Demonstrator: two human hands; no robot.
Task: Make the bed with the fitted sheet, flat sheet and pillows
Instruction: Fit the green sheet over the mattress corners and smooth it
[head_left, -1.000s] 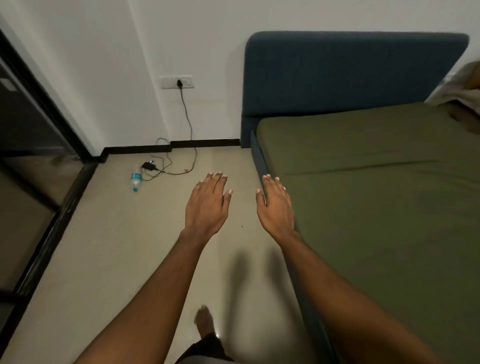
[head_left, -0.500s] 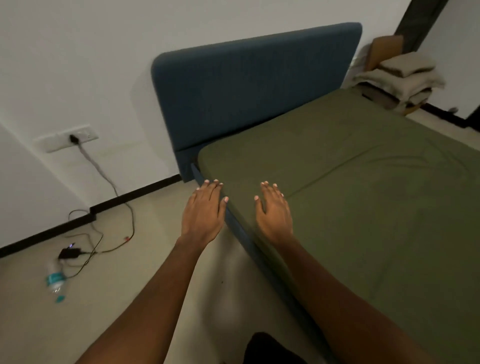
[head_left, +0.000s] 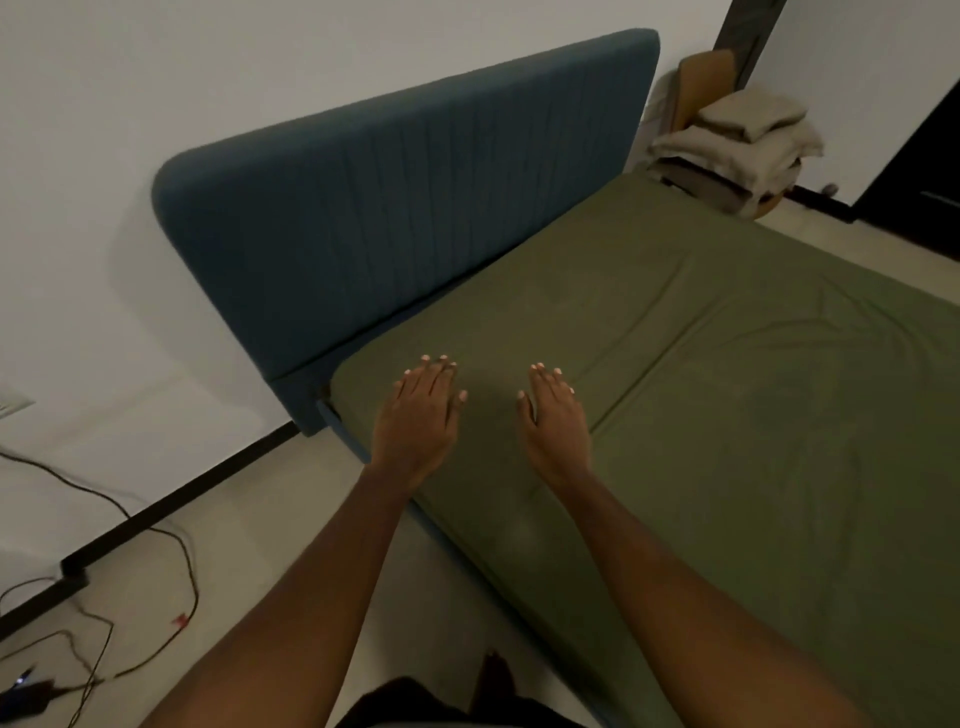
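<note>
Off to the left of the headboard (head_left: 415, 208), dark cables (head_left: 195, 592) trail loose over the floor (head_left: 260, 545), out of the way of the work. Just in front of the headboard's left end, the left hand (head_left: 418, 421) lies flat across the side edge of the bed (head_left: 343, 434) at its corner, fingers straight and together, holding nothing. The right hand (head_left: 556, 423) is beside it, a little further along the headboard's length. It is equally flat and empty, palm down over the olive fitted sheet (head_left: 753, 441). Whether the palms press the cloth or float just above it cannot be told. Flat palms at a corner suit smoothing, or checking that the sheet has seated there, rather than gripping. The fitted sheet covers all of the bed that shows, from the foot of the headboard outward. It is fairly taut near the hands, with soft creases further right, so that step looks done. Past the headboard's right end, a pile of folded linen (head_left: 743, 135) sits stacked off the bed. It probably holds the flat sheet and pillows, kept aside until the base layer is settled.
</note>
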